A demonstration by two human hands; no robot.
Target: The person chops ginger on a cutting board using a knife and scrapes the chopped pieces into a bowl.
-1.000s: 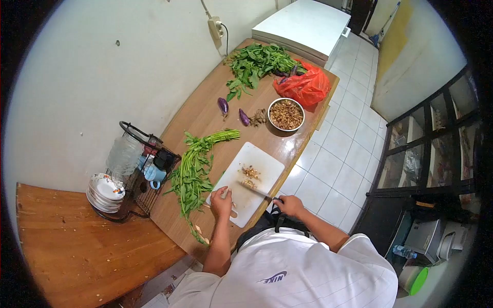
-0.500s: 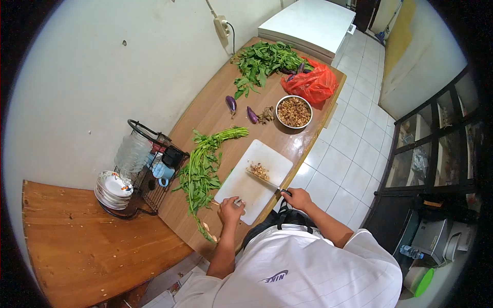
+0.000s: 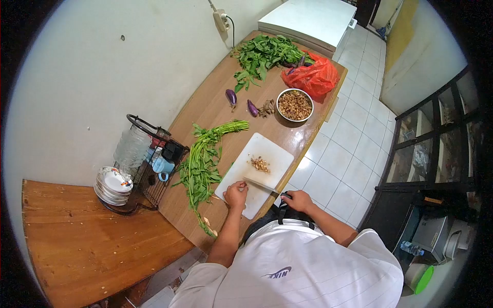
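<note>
At the worktop's near edge, the right hand [image 3: 298, 200] grips a knife [image 3: 262, 186] laid across the board [image 3: 257, 174], while the left hand [image 3: 236, 194], fingers curled, pins something small, unclear what, for cutting.

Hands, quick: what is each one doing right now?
Left hand: curled on the cutting board; held item cannot be told.
Right hand: closed on the knife.
</note>
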